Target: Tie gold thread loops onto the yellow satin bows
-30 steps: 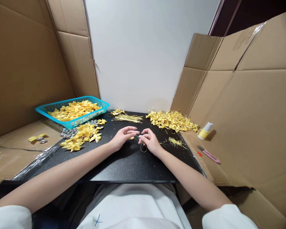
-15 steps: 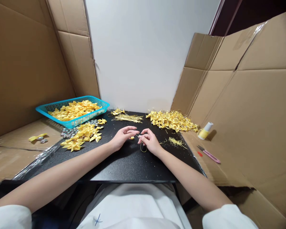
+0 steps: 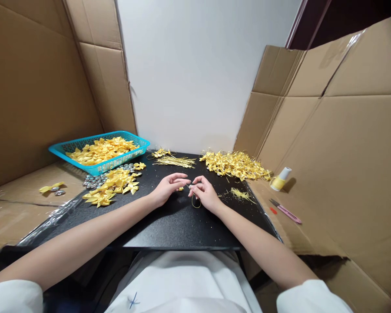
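L hand (image 3: 169, 189) and R hand (image 3: 206, 193) meet over the mid of the black table (image 3: 150, 232), fingertips nearly touching. R thumb and forefinger are pinched tight on a thin cord (image 3: 196, 207), its loop hanging below them, nr the tabletop; its upper end sits btwn the two hands. L fingers are bent, thumb close under the forefinger; can't tell from here if they grip anything. A small yellow bit (image 3: 180, 189) shows just under the L fingers.

Off to the L: a blue basket (image 3: 145, 143) w/ yellow bows (image 3: 101, 152) in it, and in front, more loose bows (image 3: 117, 182) beside silver buttons (image 3: 94, 181). Behind the hands, a bundle of gold strands (image 3: 175, 162). Far R, a heap of bows w/ cords (image 3: 236, 165), thread scraps (image 3: 241, 194) nearer, then a yellow spool (image 3: 279, 181) and pink snips (image 3: 286, 211) on the cardboard.
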`<state>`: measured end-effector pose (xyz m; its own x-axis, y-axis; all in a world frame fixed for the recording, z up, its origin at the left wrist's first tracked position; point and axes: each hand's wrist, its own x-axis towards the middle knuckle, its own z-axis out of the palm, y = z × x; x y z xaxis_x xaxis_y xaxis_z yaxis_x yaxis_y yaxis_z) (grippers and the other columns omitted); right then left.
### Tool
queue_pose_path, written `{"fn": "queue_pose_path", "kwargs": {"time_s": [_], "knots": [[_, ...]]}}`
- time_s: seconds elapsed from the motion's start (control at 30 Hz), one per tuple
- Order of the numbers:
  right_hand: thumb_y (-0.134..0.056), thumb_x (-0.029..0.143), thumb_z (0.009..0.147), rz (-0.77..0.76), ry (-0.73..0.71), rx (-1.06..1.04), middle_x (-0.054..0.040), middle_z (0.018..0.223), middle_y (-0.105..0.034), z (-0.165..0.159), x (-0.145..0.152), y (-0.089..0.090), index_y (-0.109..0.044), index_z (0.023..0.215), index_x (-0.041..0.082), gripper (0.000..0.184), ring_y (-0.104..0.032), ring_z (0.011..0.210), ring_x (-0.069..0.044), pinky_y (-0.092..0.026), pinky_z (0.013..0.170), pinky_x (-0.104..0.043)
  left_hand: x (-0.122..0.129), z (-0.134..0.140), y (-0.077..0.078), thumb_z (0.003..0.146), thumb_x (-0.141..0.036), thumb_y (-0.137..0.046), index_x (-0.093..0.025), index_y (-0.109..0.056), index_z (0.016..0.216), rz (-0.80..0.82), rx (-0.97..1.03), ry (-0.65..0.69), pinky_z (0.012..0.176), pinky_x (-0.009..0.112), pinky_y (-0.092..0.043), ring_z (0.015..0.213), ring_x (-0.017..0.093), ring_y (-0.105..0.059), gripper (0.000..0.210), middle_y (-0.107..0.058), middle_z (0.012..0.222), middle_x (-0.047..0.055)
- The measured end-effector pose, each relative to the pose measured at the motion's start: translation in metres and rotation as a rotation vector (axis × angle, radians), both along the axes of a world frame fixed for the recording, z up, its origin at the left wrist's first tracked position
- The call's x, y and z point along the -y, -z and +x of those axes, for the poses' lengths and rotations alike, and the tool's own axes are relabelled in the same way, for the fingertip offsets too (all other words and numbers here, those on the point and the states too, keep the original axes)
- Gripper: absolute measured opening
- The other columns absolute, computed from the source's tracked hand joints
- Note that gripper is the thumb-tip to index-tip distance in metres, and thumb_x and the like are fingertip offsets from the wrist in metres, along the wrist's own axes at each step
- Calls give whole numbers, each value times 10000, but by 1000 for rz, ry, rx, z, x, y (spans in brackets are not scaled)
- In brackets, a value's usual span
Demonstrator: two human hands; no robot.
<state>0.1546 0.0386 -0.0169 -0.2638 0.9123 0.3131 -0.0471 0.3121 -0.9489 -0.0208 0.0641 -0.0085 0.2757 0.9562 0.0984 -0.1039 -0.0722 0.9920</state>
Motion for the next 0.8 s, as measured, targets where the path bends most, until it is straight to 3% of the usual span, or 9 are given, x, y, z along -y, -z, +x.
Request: {"fn": "queue_pose_path", "kwargs": {"time_s": [0.33,0.5,0.63,0.8], "knots": [[-618,383,773,8,-23,1,47,616,-647,-1,2,-1,-426,881,222,273,-444,451,-79,-368,497,-217,3,1,0,615,-422,-793,-178,-728,906,65,-101,6,627,264,-410,716,167,-598,386,-724,827,56],[-638,415,762,-3,-55,1,36,625,-651,-1,3,-2,-459,895,213,301,-466,470,-82,-383,512,-220,10,3,-8,626,-422,-780,-172,-724,735,161,-112,63,731,298,-440,704,170,-594,278,-695,703,27],[-658,441,741,-22,-74,-6,17,652,-663,-1,3,-4,-528,889,195,316,-481,486,-81,-401,529,-229,11,2,-13,655,-423,-762,-163,-700,725,208,-115,101,733,303,-449,683,165,-592,276,-664,665,21],[-680,458,720,-40,-56,40,-7,681,-670,-1,0,-1,-576,835,190,310,-543,546,-107,-420,549,-244,5,-5,-30,660,-433,-751,-164,-685,710,327,-147,8,702,287,-453,719,164,-574,281,-658,762,31]]}}
